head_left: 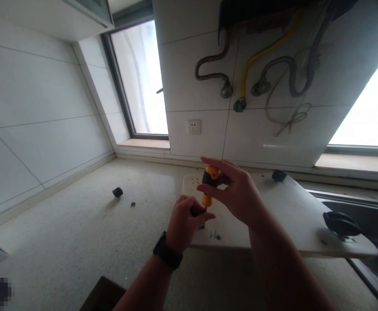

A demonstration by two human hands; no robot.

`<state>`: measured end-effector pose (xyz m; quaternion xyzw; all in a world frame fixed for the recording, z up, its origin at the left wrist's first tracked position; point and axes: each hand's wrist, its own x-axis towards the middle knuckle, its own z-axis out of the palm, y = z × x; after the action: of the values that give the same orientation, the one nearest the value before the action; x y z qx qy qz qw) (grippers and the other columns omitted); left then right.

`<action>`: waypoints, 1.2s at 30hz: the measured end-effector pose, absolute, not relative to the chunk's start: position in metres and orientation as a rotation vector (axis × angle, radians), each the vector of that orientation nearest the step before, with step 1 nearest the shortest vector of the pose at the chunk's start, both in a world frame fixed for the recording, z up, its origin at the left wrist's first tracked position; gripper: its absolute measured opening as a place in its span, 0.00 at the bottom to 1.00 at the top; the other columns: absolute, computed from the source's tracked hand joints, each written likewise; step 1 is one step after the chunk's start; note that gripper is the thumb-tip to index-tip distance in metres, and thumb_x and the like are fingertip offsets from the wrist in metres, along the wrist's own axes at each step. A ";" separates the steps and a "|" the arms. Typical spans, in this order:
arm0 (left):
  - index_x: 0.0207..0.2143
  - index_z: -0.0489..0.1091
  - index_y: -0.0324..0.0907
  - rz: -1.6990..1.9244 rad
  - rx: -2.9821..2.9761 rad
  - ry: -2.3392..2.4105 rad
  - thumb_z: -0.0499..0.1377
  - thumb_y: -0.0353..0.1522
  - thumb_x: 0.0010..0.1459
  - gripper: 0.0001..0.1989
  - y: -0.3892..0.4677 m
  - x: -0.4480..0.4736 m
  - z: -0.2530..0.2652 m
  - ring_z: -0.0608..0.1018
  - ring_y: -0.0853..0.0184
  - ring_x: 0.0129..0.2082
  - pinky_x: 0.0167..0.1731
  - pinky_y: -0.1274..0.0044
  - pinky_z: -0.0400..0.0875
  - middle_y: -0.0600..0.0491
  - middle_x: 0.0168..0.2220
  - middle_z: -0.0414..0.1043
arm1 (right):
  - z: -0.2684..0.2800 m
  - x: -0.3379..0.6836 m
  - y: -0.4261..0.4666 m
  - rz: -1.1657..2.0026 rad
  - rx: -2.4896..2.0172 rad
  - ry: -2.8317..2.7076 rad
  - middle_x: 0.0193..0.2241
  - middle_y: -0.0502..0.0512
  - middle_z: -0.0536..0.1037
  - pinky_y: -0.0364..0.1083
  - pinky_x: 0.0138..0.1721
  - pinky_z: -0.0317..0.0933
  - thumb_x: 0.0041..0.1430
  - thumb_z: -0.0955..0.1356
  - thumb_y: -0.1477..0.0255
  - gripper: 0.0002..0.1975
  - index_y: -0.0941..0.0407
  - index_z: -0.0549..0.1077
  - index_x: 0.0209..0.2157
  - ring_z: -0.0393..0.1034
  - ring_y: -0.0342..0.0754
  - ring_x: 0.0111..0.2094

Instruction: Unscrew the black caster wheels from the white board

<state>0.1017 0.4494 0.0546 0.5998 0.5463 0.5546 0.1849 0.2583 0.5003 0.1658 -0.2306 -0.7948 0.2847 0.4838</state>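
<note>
The screwdriver handle [210,178] looks plastic, the board [289,211] smooth, the tiles [192,93] glossy, the countertop [79,233] matt

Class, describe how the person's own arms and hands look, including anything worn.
The left hand is gloveless, with a black band, apparently a watch, around its wrist. The right hand is gloveless too, with nothing visibly worn at its wrist. No sleeve shows on either forearm.

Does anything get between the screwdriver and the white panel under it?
The left hand is at the shaft, over the white panel, obscuring the tip; contact can't be confirmed. Nothing visible separates the right hand from the screwdriver it grips.
</note>
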 end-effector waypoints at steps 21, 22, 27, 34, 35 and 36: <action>0.29 0.79 0.42 1.492 1.550 1.364 0.71 0.35 0.52 0.06 0.451 0.097 0.056 0.79 0.64 0.37 0.42 0.69 0.75 0.47 0.37 0.76 | 0.159 0.260 0.499 0.835 -0.454 -2.069 0.60 0.59 0.69 0.55 0.57 0.65 0.56 0.62 0.81 0.36 0.49 0.57 0.66 0.68 0.53 0.58; 0.29 0.79 0.42 1.483 1.557 1.385 0.71 0.34 0.52 0.06 0.450 0.098 0.057 0.78 0.64 0.36 0.42 0.70 0.74 0.48 0.37 0.75 | 0.160 0.259 0.498 0.774 -0.492 -2.076 0.58 0.60 0.69 0.56 0.57 0.65 0.58 0.64 0.78 0.35 0.50 0.57 0.66 0.68 0.53 0.57; 0.29 0.77 0.41 1.488 1.572 1.456 0.70 0.33 0.52 0.06 0.449 0.103 0.060 0.76 0.67 0.35 0.41 0.71 0.72 0.51 0.36 0.72 | 0.165 0.257 0.498 0.539 -0.708 -2.033 0.50 0.59 0.68 0.56 0.52 0.66 0.60 0.71 0.63 0.30 0.49 0.64 0.62 0.68 0.51 0.46; 0.27 0.73 0.41 1.510 1.574 1.498 0.70 0.33 0.53 0.08 0.449 0.105 0.056 0.73 0.68 0.33 0.38 0.73 0.70 0.54 0.34 0.68 | 0.164 0.257 0.502 0.750 -0.643 -1.944 0.41 0.51 0.75 0.48 0.38 0.71 0.58 0.73 0.65 0.25 0.45 0.69 0.57 0.74 0.45 0.34; 0.27 0.73 0.41 1.516 1.567 1.502 0.70 0.33 0.53 0.09 0.449 0.105 0.056 0.73 0.69 0.33 0.38 0.73 0.69 0.54 0.34 0.68 | 0.163 0.257 0.502 0.788 -0.635 -1.928 0.41 0.51 0.75 0.47 0.37 0.72 0.58 0.73 0.66 0.25 0.46 0.69 0.57 0.75 0.45 0.34; 0.27 0.72 0.40 1.519 1.558 1.505 0.70 0.33 0.53 0.10 0.449 0.106 0.056 0.72 0.69 0.32 0.37 0.74 0.69 0.54 0.33 0.68 | 0.163 0.258 0.501 0.812 -0.630 -1.921 0.42 0.51 0.76 0.47 0.37 0.72 0.58 0.73 0.67 0.25 0.46 0.69 0.57 0.76 0.45 0.33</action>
<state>0.1058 0.4488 0.0564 0.5707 0.5514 0.5567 0.2455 0.2578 0.5015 0.1630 -0.2565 -0.7815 0.3302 0.4631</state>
